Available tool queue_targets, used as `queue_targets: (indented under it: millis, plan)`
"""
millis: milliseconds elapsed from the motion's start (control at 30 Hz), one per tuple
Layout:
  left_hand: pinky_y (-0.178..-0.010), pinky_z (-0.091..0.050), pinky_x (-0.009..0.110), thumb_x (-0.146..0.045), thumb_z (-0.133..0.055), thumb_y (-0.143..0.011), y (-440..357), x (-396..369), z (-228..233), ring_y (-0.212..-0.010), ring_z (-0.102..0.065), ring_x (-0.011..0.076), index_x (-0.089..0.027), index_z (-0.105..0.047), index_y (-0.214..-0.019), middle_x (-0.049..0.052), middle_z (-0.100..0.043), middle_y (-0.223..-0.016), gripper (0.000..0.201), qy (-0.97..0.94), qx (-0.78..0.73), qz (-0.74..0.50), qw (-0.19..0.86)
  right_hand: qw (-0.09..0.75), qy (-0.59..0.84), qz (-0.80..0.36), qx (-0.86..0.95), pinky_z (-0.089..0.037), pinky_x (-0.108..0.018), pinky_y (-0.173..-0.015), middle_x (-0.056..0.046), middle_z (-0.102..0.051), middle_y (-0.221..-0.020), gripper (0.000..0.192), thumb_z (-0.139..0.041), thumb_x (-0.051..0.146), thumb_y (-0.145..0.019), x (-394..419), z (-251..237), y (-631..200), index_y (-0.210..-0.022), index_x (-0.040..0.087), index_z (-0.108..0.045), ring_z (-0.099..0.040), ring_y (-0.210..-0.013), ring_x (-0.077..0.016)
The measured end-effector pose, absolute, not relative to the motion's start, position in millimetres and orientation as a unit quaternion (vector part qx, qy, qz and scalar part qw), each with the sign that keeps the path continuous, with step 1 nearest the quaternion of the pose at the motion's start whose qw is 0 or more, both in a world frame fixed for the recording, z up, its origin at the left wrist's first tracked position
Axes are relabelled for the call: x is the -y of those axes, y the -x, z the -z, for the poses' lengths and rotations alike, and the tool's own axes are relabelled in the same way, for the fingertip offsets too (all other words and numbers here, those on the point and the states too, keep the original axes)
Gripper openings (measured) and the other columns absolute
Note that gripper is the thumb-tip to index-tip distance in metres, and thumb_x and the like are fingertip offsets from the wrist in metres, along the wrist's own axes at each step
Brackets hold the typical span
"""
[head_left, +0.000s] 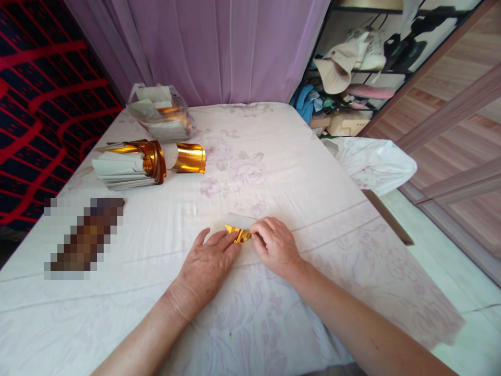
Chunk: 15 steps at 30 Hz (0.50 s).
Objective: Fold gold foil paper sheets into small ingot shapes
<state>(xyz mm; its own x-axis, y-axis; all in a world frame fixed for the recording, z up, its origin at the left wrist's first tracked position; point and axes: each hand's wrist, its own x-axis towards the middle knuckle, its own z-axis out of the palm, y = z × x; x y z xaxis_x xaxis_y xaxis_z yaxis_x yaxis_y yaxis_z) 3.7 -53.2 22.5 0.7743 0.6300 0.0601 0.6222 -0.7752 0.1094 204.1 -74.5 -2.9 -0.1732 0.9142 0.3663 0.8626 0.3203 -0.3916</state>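
Note:
A sheet of gold foil paper (239, 235) with a pale back lies on the tablecloth between my hands, its near side folded to a point at the left. My left hand (209, 263) rests palm down, fingers stretched out, with fingertips touching the foil's left near edge. Curled fingers of my right hand (277, 245) pinch the foil's right end. Farther left sit a thick stack of gold foil paper sheets (121, 172), bent into a curve, and a smaller curved gold piece (191, 158) beside it.
A clear plastic bag (164, 115) of more paper stands at the far left of the cloth-covered table (274, 151). A blurred brown patch (88, 235) is at the left. Beyond the right edge are a white bag (376, 162) and a shelf with shoes (368, 49).

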Motion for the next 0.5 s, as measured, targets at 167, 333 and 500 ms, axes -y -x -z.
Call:
queue_targets:
  millis: [167, 333, 500]
  plan:
    - [-0.104, -0.037, 0.052, -0.013, -0.05, -0.092, -4.8, 54.3, -22.2, -0.117, -0.057, 0.0249, -0.025, -0.056, -0.124, 0.003, -0.062, -0.132, 0.035, -0.945, -0.323, -0.053, 0.023, 0.256, 0.569, -0.055, 0.78, -0.038, -0.029, -0.07, -0.002, -0.063, -0.075, 0.012, -0.057, 0.021, -0.089, 75.4, 2.1, -197.6, -0.077, 0.021, -0.058, -0.056, -0.075, -0.0173]
    - [-0.104, -0.037, 0.051, -0.014, -0.05, -0.092, -3.6, 53.2, -23.9, -0.119, -0.057, 0.0248, -0.026, -0.057, -0.121, 0.003, -0.064, -0.13, 0.031, -0.945, -0.323, -0.05, 0.028, 0.214, 0.614, -0.058, 0.758, -0.036, -0.03, -0.066, -0.002, -0.063, -0.074, 0.011, -0.06, 0.023, -0.086, 71.7, 0.4, -193.4, -0.076, 0.021, -0.058, -0.056, -0.073, -0.0176]
    - [-0.106, -0.035, 0.052, -0.014, -0.049, -0.092, -2.8, 52.7, -21.9, -0.117, -0.058, 0.0238, -0.025, -0.06, -0.112, 0.002, -0.064, -0.13, 0.025, -0.943, -0.322, -0.067, 0.042, 0.203, 0.616, -0.059, 0.759, -0.035, -0.03, -0.068, -0.003, -0.064, -0.078, 0.01, -0.052, 0.014, -0.088, 72.3, 0.7, -194.4, -0.091, 0.019, -0.06, -0.056, -0.074, -0.0182]
